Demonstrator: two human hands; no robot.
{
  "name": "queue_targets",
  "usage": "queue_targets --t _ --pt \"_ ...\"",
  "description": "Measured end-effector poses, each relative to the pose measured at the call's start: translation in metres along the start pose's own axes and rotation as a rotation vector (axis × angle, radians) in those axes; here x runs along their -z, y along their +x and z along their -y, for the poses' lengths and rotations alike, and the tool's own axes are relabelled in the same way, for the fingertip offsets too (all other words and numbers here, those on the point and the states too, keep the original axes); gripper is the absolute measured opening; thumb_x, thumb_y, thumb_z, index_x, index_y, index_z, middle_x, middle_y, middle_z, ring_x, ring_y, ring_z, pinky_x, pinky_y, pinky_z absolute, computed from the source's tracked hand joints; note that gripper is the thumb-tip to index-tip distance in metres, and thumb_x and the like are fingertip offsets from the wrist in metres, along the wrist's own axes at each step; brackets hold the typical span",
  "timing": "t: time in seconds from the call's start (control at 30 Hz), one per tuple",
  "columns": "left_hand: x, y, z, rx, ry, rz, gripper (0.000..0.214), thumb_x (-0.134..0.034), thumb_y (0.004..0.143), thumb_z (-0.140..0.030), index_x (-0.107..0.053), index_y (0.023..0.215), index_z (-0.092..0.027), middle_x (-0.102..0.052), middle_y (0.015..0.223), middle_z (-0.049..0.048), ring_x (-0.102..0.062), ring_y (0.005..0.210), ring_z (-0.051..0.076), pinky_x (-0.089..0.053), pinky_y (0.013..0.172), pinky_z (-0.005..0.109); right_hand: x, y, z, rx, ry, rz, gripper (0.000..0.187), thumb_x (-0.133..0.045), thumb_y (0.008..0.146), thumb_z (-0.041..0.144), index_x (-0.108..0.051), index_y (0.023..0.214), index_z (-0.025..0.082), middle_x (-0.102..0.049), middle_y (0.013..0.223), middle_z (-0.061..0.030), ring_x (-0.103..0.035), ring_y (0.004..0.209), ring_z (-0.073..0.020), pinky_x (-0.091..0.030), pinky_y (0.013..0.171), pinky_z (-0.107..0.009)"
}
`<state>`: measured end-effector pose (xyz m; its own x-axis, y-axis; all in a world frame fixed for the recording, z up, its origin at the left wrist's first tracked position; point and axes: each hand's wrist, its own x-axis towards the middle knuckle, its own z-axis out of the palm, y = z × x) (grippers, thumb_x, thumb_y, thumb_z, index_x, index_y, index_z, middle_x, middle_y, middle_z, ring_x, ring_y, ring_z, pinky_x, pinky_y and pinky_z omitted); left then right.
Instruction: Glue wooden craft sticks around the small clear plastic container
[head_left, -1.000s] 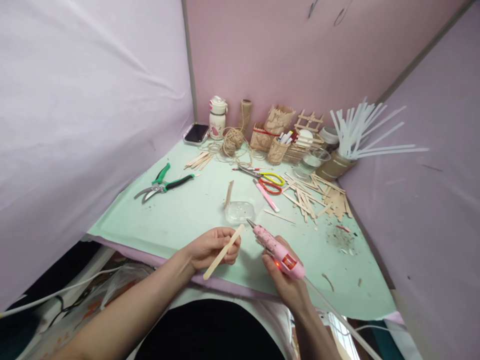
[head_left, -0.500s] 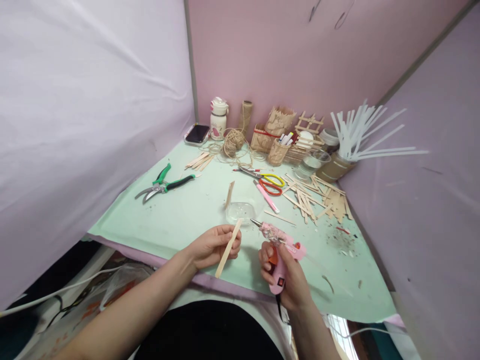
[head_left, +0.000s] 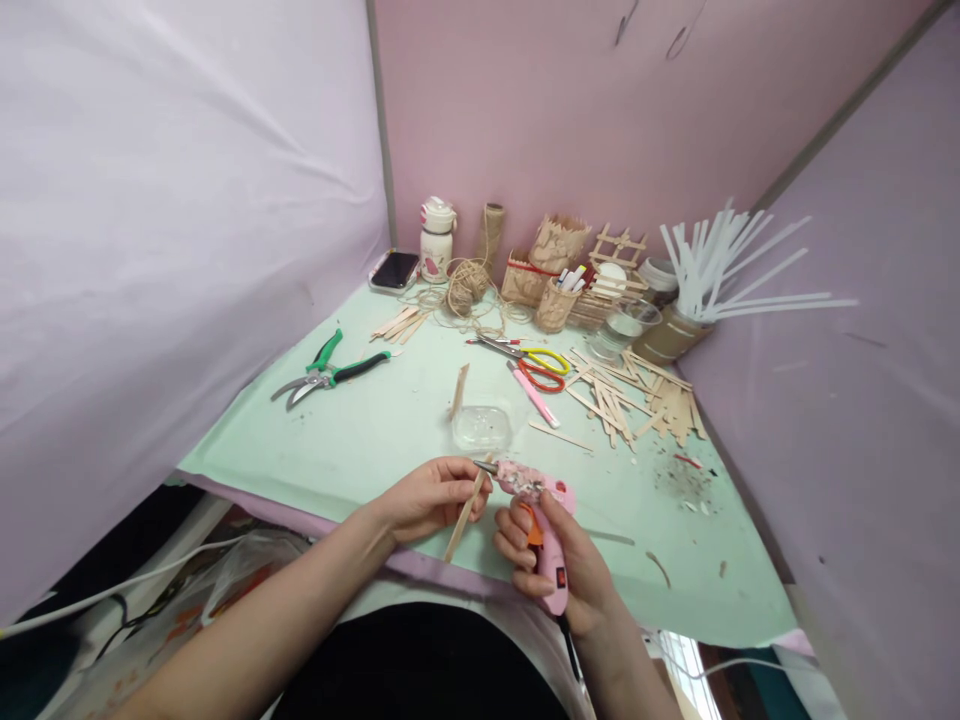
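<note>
In the head view, the left hand grasps a flat wooden stick between thumb and fingers, above the near edge of the green-covered table. The stick slants, its far end up to the right and its near end down toward the table's edge. To its right, the right hand is wrapped around the handle of a pink glue gun, fingers by the orange trigger. The gun's metal nozzle points left and lies at the stick's far end; whether the two touch, I cannot tell. Just beyond the hands sits a clear plastic container, with a wooden piece standing upright at its left side. Farther right lie a pink cutter, scissors with yellow and red handles, and a heap of loose sticks. Green-handled pruners lie open on the left. Along the far side stand a white bottle, a ball of twine and, at right, a holder of white rods.
</note>
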<state>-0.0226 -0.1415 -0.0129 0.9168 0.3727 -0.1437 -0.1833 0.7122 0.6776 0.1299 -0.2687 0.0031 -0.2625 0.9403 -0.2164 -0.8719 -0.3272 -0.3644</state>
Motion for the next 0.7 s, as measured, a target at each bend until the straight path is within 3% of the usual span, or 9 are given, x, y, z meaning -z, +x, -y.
queue_targets --t 0.27,0.4,0.53,0.7 --pt "0.0000 -0.0024 -0.0008 0.041 0.034 0.069 0.027 -0.083 0.070 -0.033 -0.073 0.084 -0.011 -0.062 0.065 0.0028 -0.055 0.059 0.009 -0.037 0.060 0.021 0.0005 0.0008 0.0008 0.005 0.012 -0.025 0.038 -0.068 0.084 0.047 -0.059 0.071 0.013 -0.043 0.067 0.0028 -0.029 0.056 -0.0062 -0.023 0.032 -0.007" --pt "0.0001 -0.0030 -0.0002 0.082 0.051 0.097 0.030 -0.083 0.069 -0.034 -0.073 0.084 -0.010 -0.062 0.064 0.0038 -0.055 0.058 0.010 -0.037 0.059 0.023 0.0007 0.0005 0.0036 0.074 0.030 -0.067 0.035 -0.069 0.083 0.045 -0.058 0.072 0.014 -0.043 0.068 0.0029 -0.030 0.056 -0.0061 -0.025 0.033 -0.007" --pt "-0.0005 -0.0020 0.0009 0.033 -0.026 0.042 0.026 -0.081 0.072 -0.032 -0.072 0.086 -0.011 -0.060 0.062 0.0025 -0.053 0.056 0.009 -0.037 0.060 0.023 -0.0009 -0.0034 0.0068 0.163 0.073 -0.039 0.035 -0.069 0.084 0.044 -0.055 0.071 0.015 -0.041 0.068 0.0034 -0.029 0.056 -0.0060 -0.024 0.033 -0.005" --pt "-0.0022 -0.0013 0.0009 0.007 -0.046 0.001 0.025 -0.082 0.072 -0.029 -0.071 0.085 -0.011 -0.059 0.063 0.0026 -0.054 0.057 0.009 -0.038 0.061 0.023 -0.0037 -0.0052 0.0030 0.109 0.031 0.009 0.036 -0.067 0.085 0.046 -0.056 0.071 0.015 -0.040 0.067 0.0036 -0.028 0.055 -0.0059 -0.024 0.032 -0.006"
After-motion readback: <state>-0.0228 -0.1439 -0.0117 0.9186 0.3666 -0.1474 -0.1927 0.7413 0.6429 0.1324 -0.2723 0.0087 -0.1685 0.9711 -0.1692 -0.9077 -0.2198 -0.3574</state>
